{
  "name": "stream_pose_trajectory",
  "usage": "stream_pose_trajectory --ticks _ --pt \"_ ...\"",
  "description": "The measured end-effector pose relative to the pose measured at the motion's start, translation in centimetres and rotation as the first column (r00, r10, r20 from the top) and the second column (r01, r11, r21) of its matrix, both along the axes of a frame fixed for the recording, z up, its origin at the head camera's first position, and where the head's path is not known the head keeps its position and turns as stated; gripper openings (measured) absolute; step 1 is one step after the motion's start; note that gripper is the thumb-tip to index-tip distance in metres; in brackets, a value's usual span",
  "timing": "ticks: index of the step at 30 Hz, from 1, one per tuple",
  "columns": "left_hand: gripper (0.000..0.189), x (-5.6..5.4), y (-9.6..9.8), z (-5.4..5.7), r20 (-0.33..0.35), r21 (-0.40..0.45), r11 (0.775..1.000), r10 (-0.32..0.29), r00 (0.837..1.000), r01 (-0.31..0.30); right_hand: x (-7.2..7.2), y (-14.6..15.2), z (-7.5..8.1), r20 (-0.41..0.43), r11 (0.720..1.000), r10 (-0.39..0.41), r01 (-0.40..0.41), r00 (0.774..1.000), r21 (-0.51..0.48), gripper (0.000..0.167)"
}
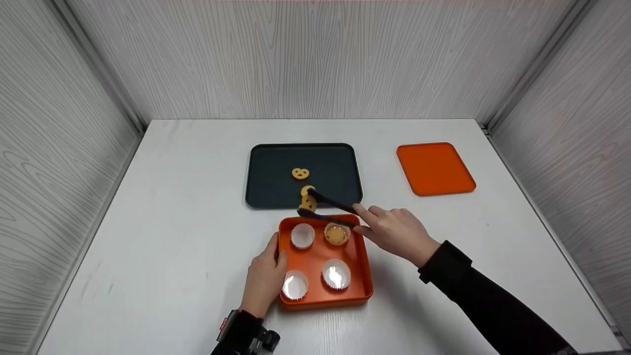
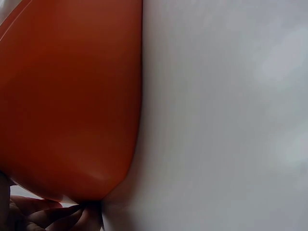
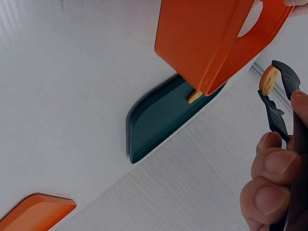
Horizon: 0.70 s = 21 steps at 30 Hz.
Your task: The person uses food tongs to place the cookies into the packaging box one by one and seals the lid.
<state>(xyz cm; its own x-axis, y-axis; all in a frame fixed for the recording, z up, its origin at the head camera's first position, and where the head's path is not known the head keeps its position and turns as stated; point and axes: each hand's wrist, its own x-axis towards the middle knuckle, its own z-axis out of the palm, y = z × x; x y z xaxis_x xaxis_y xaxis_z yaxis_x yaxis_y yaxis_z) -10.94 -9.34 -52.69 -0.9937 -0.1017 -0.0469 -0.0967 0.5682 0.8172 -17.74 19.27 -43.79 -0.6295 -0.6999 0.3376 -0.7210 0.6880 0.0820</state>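
In the head view, your right hand [image 1: 399, 234] grips the tongs [image 1: 335, 203], whose tips pinch a cookie [image 1: 308, 202] near the box's [image 1: 325, 304] back rim; swung in too low, they could catch that rim or upset a light cup [image 1: 303, 235]. Your left hand [image 1: 266, 276] holds the box's left wall, so a tug there could slide it on the desk [image 1: 172, 222] and spoil your aim. The left wrist view shows that hold, but not how firm it is. In the right wrist view, the tips catch only the cookie's edges; too light or uneven a squeeze could drop it onto the tray [image 3: 159, 125].
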Motion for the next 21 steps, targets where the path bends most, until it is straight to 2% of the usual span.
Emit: stream_pose_trajectory --ticks 9,21 --pt "0.054 0.0 -0.1 0.0 -0.01 -0.013 1.0 -0.007 1.0 0.007 1.2 -0.7 -0.3 0.033 0.996 0.032 -0.034 0.999 0.08 0.047" --pt "0.054 0.1 0.0 -0.2 -0.029 0.0 1.0 -0.005 1.0 0.005 1.6 -0.9 -1.1 0.065 0.99 0.059 -0.067 0.996 0.125 0.043"
